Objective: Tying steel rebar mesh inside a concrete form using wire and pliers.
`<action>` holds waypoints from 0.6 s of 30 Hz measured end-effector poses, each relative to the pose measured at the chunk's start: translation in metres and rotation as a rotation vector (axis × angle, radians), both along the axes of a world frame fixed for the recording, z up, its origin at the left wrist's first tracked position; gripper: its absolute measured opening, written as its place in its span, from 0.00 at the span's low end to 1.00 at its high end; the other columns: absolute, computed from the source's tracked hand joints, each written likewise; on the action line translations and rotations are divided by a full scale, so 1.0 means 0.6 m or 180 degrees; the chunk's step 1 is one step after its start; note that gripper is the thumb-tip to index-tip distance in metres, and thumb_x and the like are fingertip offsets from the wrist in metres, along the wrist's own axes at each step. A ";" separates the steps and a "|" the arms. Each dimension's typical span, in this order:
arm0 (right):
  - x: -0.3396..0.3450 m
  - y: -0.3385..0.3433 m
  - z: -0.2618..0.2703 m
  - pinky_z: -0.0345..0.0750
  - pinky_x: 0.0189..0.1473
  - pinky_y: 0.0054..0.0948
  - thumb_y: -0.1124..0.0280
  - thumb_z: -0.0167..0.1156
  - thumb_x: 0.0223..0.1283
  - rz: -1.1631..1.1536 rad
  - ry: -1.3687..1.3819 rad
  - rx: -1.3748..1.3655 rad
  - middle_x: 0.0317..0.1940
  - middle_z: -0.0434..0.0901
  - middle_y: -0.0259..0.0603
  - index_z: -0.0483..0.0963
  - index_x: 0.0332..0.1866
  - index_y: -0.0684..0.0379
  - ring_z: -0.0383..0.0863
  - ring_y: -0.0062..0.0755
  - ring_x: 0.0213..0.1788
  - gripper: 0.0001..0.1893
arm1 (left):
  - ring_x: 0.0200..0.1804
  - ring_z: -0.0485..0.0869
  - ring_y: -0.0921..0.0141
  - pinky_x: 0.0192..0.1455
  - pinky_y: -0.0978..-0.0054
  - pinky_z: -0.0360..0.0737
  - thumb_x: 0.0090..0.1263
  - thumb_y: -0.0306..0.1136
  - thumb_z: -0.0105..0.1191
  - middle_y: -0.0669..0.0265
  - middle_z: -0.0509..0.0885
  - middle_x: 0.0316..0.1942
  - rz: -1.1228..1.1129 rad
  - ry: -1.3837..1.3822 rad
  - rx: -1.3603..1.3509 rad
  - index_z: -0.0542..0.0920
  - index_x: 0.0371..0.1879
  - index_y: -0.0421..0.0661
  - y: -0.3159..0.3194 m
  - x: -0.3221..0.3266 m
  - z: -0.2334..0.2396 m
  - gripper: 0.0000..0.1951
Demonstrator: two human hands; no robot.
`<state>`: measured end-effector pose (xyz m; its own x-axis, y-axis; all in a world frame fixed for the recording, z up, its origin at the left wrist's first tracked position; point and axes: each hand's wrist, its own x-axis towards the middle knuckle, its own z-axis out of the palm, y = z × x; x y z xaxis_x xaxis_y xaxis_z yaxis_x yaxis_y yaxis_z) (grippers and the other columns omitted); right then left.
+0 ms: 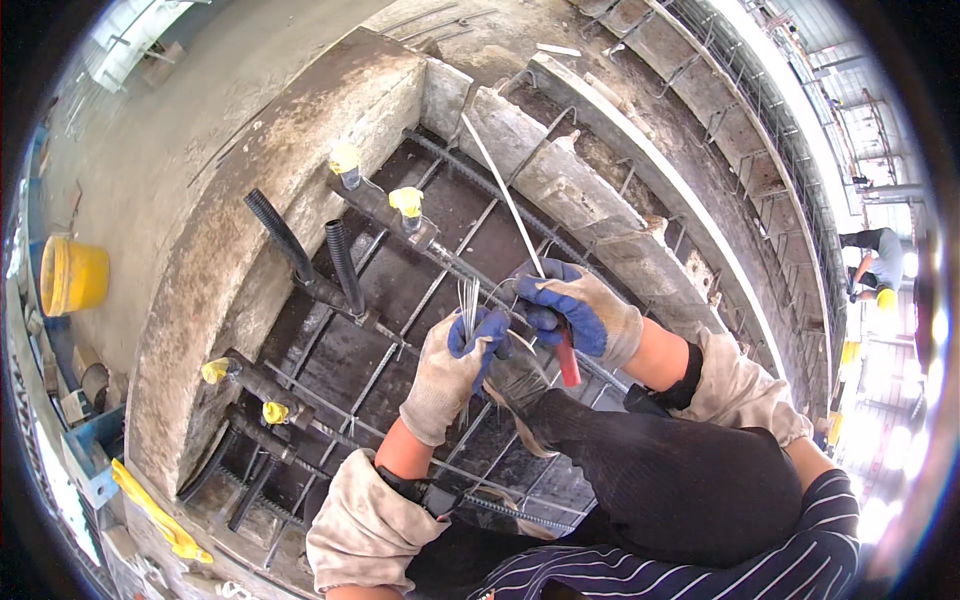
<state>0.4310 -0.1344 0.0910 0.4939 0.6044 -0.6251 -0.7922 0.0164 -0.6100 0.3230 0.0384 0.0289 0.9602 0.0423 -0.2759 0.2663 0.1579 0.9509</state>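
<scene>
My left hand, in a beige and blue work glove, is closed on a bundle of thin tie wires. To its right, my right hand, gloved alike, grips a tool with a red handle; what its working end looks like is hidden by the fingers. A long pale rod runs up from that hand; whether it belongs to the tool I cannot tell. Both hands are over a rebar grid in a formwork. Sleeves capped in yellow and black corrugated tubes stand left of them.
A concrete form wall borders the grid on the left, and a rough concrete edge on the upper right. A yellow bucket stands far left, yellow cloth lower left. Another person bends over at the far right.
</scene>
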 end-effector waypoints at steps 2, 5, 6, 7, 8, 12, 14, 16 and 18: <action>-0.005 0.006 0.006 0.68 0.24 0.15 0.69 0.54 0.65 -0.0176 0.0103 -0.0024 0.27 0.75 0.30 0.75 0.45 0.66 0.69 0.11 0.23 0.11 | 0.37 0.79 0.76 0.43 0.79 0.77 0.65 0.30 0.57 0.65 0.82 0.36 -0.0231 0.0162 -0.0228 0.77 0.47 0.37 0.006 -0.001 0.009 0.14; 0.033 -0.019 0.018 0.68 0.25 0.15 0.69 0.51 0.66 -0.0354 0.0116 0.0036 0.30 0.75 0.30 0.74 0.45 0.62 0.66 0.11 0.22 0.10 | 0.36 0.78 0.61 0.44 0.64 0.74 0.62 0.27 0.55 0.59 0.79 0.33 0.0749 -0.0247 0.1743 0.77 0.39 0.39 0.030 -0.003 0.024 0.08; 0.046 -0.033 0.024 0.68 0.23 0.16 0.68 0.52 0.66 -0.0387 -0.0100 0.0023 0.32 0.75 0.32 0.73 0.46 0.62 0.68 0.12 0.22 0.10 | 0.39 0.78 0.59 0.47 0.63 0.73 0.62 0.24 0.53 0.55 0.80 0.37 0.1421 0.0214 0.1479 0.77 0.40 0.39 0.048 -0.003 -0.006 0.08; 0.055 -0.045 0.030 0.68 0.21 0.16 0.68 0.53 0.65 -0.0255 -0.0241 -0.0416 0.32 0.75 0.33 0.73 0.46 0.62 0.69 0.13 0.22 0.10 | 0.43 0.78 0.58 0.50 0.63 0.73 0.61 0.23 0.54 0.52 0.79 0.40 0.1883 -0.0152 0.2372 0.76 0.42 0.38 0.063 0.007 -0.005 0.10; 0.060 -0.051 0.040 0.67 0.19 0.17 0.68 0.55 0.64 -0.0111 -0.0382 -0.0836 0.31 0.75 0.33 0.72 0.46 0.62 0.70 0.14 0.21 0.10 | 0.46 0.78 0.56 0.52 0.63 0.73 0.59 0.23 0.57 0.50 0.78 0.44 0.1568 -0.0227 0.1436 0.75 0.46 0.37 0.084 0.012 0.014 0.15; 0.029 0.009 0.036 0.69 0.18 0.17 0.68 0.58 0.62 0.0073 -0.0385 -0.0372 0.29 0.75 0.35 0.70 0.49 0.62 0.71 0.16 0.19 0.14 | 0.48 0.79 0.61 0.55 0.69 0.75 0.60 0.23 0.59 0.55 0.80 0.46 0.0953 -0.1491 0.3117 0.74 0.52 0.37 0.029 -0.006 0.002 0.20; 0.037 0.018 0.017 0.71 0.21 0.18 0.68 0.57 0.62 0.0320 -0.0555 -0.0202 0.30 0.75 0.36 0.68 0.53 0.61 0.70 0.16 0.18 0.16 | 0.44 0.81 0.67 0.50 0.74 0.76 0.61 0.25 0.59 0.58 0.81 0.45 0.0610 -0.0117 0.1039 0.73 0.53 0.35 -0.007 -0.008 0.003 0.20; 0.043 0.019 0.002 0.74 0.26 0.19 0.70 0.61 0.59 0.0248 -0.1169 -0.0684 0.33 0.76 0.37 0.69 0.52 0.64 0.73 0.18 0.24 0.18 | 0.41 0.80 0.72 0.47 0.77 0.76 0.61 0.25 0.58 0.60 0.82 0.43 0.0525 0.0625 -0.0968 0.74 0.52 0.35 0.006 -0.006 0.022 0.19; 0.048 0.015 -0.023 0.74 0.29 0.19 0.70 0.63 0.57 0.0268 -0.1903 -0.1070 0.33 0.77 0.36 0.70 0.50 0.65 0.74 0.17 0.27 0.18 | 0.38 0.80 0.75 0.44 0.80 0.76 0.62 0.25 0.57 0.62 0.83 0.40 0.0285 0.0964 -0.1777 0.75 0.52 0.36 0.009 -0.001 0.028 0.18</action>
